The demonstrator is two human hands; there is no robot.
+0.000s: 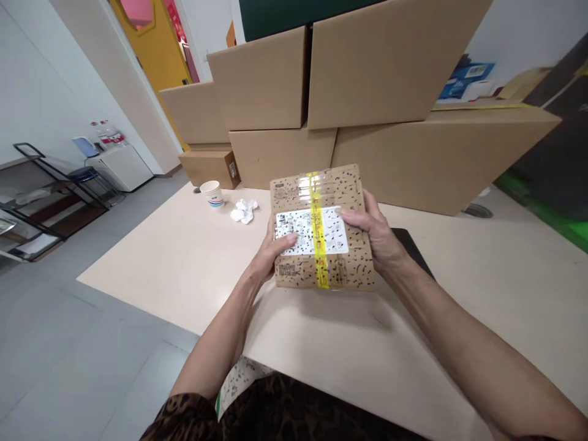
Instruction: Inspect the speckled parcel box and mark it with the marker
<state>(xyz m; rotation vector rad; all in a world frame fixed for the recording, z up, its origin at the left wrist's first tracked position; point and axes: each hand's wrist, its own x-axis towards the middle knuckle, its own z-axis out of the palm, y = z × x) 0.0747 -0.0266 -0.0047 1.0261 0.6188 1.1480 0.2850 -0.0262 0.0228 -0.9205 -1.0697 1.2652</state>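
Note:
A small brown cardboard parcel [342, 260] with black speckles, a white shipping label and a strip of yellow tape down its middle is held just above the pale table [184, 257]. My left hand [271, 251] grips its left side, thumb lying on the white label. My right hand [376, 236] grips the right side, thumb resting on the top face near the label's edge. Both hands have fingers wrapped around the parcel's sides.
Large plain cardboard boxes [386, 67] are stacked along the far side of the table. A paper cup [212, 193] and crumpled white tissue [243, 210] sit at the far left. A dark flat object [411, 245] lies under my right wrist. A metal rack [41, 196] stands left.

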